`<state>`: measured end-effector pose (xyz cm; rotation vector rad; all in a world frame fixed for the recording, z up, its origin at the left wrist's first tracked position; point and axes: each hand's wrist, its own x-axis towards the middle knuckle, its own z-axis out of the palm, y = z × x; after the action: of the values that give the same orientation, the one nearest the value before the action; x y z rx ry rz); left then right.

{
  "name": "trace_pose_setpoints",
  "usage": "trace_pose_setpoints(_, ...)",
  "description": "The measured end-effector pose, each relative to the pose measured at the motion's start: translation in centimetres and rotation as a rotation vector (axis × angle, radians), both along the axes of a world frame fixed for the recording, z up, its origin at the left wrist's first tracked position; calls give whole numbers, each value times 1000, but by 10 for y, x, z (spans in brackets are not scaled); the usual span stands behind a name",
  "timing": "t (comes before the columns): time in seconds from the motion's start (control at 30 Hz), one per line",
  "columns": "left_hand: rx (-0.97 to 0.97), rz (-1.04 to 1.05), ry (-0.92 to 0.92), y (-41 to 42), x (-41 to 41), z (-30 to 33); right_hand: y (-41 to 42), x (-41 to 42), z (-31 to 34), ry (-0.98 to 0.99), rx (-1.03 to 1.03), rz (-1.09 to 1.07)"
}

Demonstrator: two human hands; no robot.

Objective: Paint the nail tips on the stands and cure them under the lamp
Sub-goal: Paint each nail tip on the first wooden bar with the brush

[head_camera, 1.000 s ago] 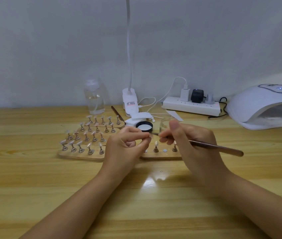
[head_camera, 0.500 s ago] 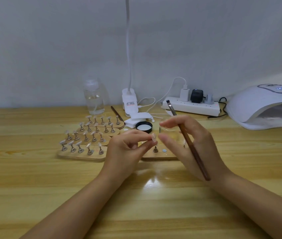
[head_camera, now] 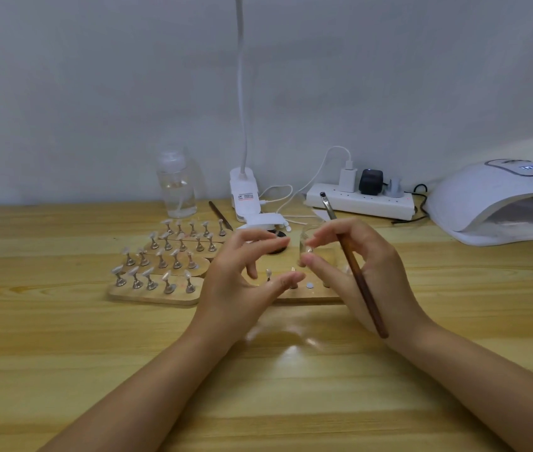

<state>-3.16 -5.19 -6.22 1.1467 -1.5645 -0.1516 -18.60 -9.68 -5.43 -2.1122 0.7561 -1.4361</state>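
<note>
My right hand (head_camera: 385, 282) holds a brown nail brush (head_camera: 354, 272) slanted across its fingers, bristles pointing up and away. Its thumb and forefinger pinch a small nail tip on its stand (head_camera: 305, 255). My left hand (head_camera: 232, 282) hovers just left of it with fingers spread and relaxed, holding nothing. Below both hands lies a wooden base (head_camera: 310, 300) with a few stands and bare magnet spots. To the left are three wooden bases (head_camera: 154, 294) with several nail tips on metal stands. The white curing lamp (head_camera: 500, 203) sits at the far right.
A clear liquid bottle (head_camera: 177, 187), a clip desk lamp (head_camera: 243, 194), a second brush (head_camera: 221, 216) and a power strip (head_camera: 359, 203) with plugs line the back by the wall. A black-rimmed jar (head_camera: 279, 244) sits behind my hands.
The brush swung from level to slanted upright in my right hand. The nail tip stand passed from my left fingers to my right thumb and forefinger, and my left hand opened.
</note>
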Motion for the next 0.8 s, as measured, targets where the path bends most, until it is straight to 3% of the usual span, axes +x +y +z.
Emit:
trace_pose_setpoints(0.37, 364, 12, -66, -9, 7, -11, -15, -11, -8, 252, -64, -28)
trace_pose_setpoints(0.63, 415, 14, -75, -9, 8, -12, -16, -11, -8, 340, -99, -26)
trace_pose_setpoints(0.8, 408, 20, -39, -8, 5, -9, -17, -17, -3, 242, -127, -62)
